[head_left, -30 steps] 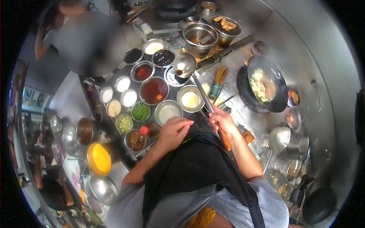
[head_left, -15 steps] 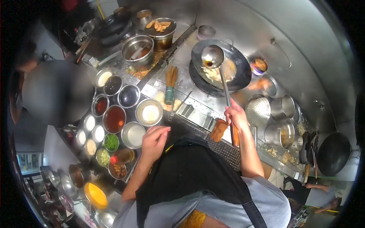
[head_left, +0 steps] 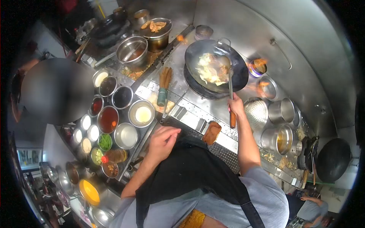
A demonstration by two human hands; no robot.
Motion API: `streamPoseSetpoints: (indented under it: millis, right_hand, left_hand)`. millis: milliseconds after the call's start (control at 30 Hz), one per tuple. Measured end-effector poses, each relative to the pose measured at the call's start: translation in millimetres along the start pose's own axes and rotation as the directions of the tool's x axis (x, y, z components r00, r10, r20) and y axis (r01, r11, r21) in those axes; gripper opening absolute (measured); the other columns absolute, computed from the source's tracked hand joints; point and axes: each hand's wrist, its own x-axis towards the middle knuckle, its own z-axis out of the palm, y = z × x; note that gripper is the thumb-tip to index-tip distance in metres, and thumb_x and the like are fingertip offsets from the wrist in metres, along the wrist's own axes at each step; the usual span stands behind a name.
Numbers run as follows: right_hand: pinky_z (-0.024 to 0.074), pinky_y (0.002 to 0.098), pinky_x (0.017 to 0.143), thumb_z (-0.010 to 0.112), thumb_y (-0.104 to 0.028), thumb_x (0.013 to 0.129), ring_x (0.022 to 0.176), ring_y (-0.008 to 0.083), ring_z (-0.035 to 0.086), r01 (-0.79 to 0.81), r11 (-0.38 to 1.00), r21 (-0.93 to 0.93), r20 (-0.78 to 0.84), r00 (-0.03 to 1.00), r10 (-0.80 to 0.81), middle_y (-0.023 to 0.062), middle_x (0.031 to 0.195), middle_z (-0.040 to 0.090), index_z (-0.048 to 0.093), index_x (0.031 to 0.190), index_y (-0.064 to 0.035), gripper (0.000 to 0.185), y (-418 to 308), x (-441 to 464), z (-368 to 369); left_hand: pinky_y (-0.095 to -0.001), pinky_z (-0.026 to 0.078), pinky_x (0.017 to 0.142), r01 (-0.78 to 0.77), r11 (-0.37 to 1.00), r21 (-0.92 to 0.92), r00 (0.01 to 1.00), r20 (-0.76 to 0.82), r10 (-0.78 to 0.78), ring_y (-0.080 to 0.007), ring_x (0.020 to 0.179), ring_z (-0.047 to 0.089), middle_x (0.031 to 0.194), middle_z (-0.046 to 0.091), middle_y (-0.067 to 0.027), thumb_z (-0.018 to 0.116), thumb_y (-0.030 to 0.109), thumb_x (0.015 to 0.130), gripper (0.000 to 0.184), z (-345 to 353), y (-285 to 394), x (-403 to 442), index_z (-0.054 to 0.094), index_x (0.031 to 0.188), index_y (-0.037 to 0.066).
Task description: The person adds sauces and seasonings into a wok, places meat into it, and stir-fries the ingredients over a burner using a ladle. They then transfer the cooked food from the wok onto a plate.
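My right hand [head_left: 236, 105] is closed around the handle of a long ladle [head_left: 230, 85], near its wooden end. The ladle's bowl rests inside a dark wok [head_left: 241, 68] on the burner, against the right side of the food [head_left: 211, 70], which looks like pale yellow egg with browner bits. Steam blurs part of it. My left hand [head_left: 163, 142] hovers before my apron, fingers curled together, with nothing visible in them. Nearest to it are metal bowls of sauces, among them one of clear liquid [head_left: 126, 135] and one with a pale content [head_left: 141, 114].
A bamboo brush [head_left: 163, 87] lies left of the wok. A folded brown cloth [head_left: 211, 133] sits on the stove's front edge. Flames show near a can [head_left: 257, 67]. At right stand a perforated strainer [head_left: 255, 114] and metal pots [head_left: 279, 140]. Another person [head_left: 311, 211] is at lower right.
My right hand has lowered the ladle's bowl from above the wok into the food, bringing the handle more upright. The food has shifted and flames flare at right. My left hand stays curled.
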Motion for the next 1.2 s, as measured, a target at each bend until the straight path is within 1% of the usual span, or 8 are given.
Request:
streamPoseSetpoints:
  millis: [167, 233, 333, 433, 533, 633, 900, 1200]
  right_hand:
    - [0.0516, 0.0327, 0.049, 0.059, -0.01, 0.088, 0.052, 0.017, 0.061, 0.309, 0.787, -0.535, -0.269, 0.82, -0.505, 0.0104, 0.07, 0.063, 0.045, 0.142, -0.0087, 0.055, 12.6, -56.4, 33.1]
    - [0.053, 0.0324, 0.055, 0.059, -0.01, 0.09, 0.06, 0.015, 0.063, 0.198, 0.828, -0.525, -0.269, 0.884, -0.382, 0.0081, 0.072, 0.064, 0.045, 0.138, -0.0047, 0.05, -23.2, -76.3, 46.1]
    - [0.056, 0.0396, 0.068, 0.056, -0.01, 0.096, 0.076, 0.0203, 0.068, 0.018, 0.763, 0.646, 0.098, 0.99, -0.106, 0.0128, 0.095, 0.069, 0.047, 0.13, -0.0029, 0.036, -72.6, -100.9, 76.3]
    - [0.0524, 0.038, 0.087, 0.058, -0.009, 0.097, 0.096, 0.0205, 0.065, -0.11, 0.436, 0.893, 0.246, 0.931, -0.27, 0.0146, 0.115, 0.066, 0.046, 0.129, -0.0041, 0.034, -159.2, -159.6, 124.9]
    - [0.0425, 0.0392, 0.105, 0.059, -0.011, 0.097, 0.12, 0.0234, 0.054, -0.154, 0.408, 0.9, 0.395, 0.684, -0.614, 0.0179, 0.136, 0.055, 0.042, 0.137, -0.0034, 0.043, -191.2, -193.7, 185.4]
    - [0.0434, 0.0376, 0.104, 0.058, -0.01, 0.098, 0.12, 0.0221, 0.055, 0.15, 0.598, 0.787, 0.443, 0.537, -0.718, 0.0142, 0.136, 0.055, 0.031, 0.15, -0.0056, 0.059, -207.7, -215.9, 204.3]
    - [0.0513, 0.0251, 0.077, 0.055, -0.008, 0.099, 0.088, 0.0133, 0.065, -0.097, 0.818, 0.567, 0.556, 0.778, -0.293, 0.0108, 0.113, 0.066, 0.04, 0.144, -0.0047, 0.048, -112.8, -215.9, 221.8]
    - [0.0504, 0.0231, 0.068, 0.053, -0.013, 0.099, 0.076, 0.0111, 0.063, -0.151, 0.831, 0.536, 0.452, 0.882, -0.131, 0.0089, 0.101, 0.067, 0.043, 0.139, -0.0022, 0.043, -121.4, -199.8, 242.6]
  left_hand:
    - [-0.0373, 0.051, 0.079, -0.04, 0.999, 0.01, 0.999, -0.009, 0.04, -0.0286, 0.087, 0.066, 0.093, 0.071, -0.0114, 0.065, 0.001, 0.085, 0.015, -14.4, 1.3, 1.0, 0.071, 0.098, 0.002]
    - [-0.037, 0.052, 0.078, -0.054, 0.998, 0.012, 0.998, 0.016, 0.054, -0.0283, 0.087, 0.066, 0.094, 0.071, -0.0115, 0.065, 0.001, 0.086, 0.017, -21.5, -1.3, 1.7, 0.071, 0.101, 0.002]
    - [-0.0338, 0.052, 0.078, 0.043, 0.997, -0.056, 0.992, 0.119, -0.036, -0.0231, 0.088, 0.066, 0.1, 0.07, -0.0111, 0.064, 0.004, 0.089, 0.022, -29.7, 0.1, 3.8, 0.069, 0.11, 0.002]
    - [-0.0296, 0.055, 0.074, 0.175, 0.974, -0.141, 0.958, 0.251, -0.136, -0.015, 0.09, 0.066, 0.103, 0.067, -0.0099, 0.06, 0.012, 0.096, 0.042, -40.7, -7.2, 2.6, 0.052, 0.137, 0.006]
    - [-0.0277, 0.052, 0.05, 0.658, 0.388, -0.645, 0.753, 0.551, -0.359, -0.014, 0.061, 0.061, 0.086, 0.062, -0.008, 0.054, 0.014, 0.098, 0.059, -74.7, -18.3, 0.1, 0.027, 0.151, 0.009]
    - [-0.0257, 0.044, 0.044, 0.513, 0.491, -0.704, 0.848, 0.325, -0.419, -0.0107, 0.052, 0.052, 0.077, 0.055, -0.0035, 0.056, 0.01, 0.096, 0.062, -141.5, -28.5, -37.7, 0.026, 0.15, 0.004]
    - [-0.0288, 0.044, 0.048, 0.71, 0.683, -0.17, 0.599, -0.365, -0.713, -0.0116, 0.051, 0.055, 0.066, 0.059, -0.0057, 0.054, 0.01, 0.087, 0.061, -287.2, -92.4, -130.6, 0.041, 0.147, 0.004]
    - [-0.0336, 0.043, 0.043, 0.749, 0.623, -0.224, 0.461, -0.5, -0.733, -0.0176, 0.046, 0.057, 0.062, 0.056, -0.007, 0.053, 0.01, 0.083, 0.023, -322.8, -196.9, -130.5, 0.058, 0.105, 0.004]
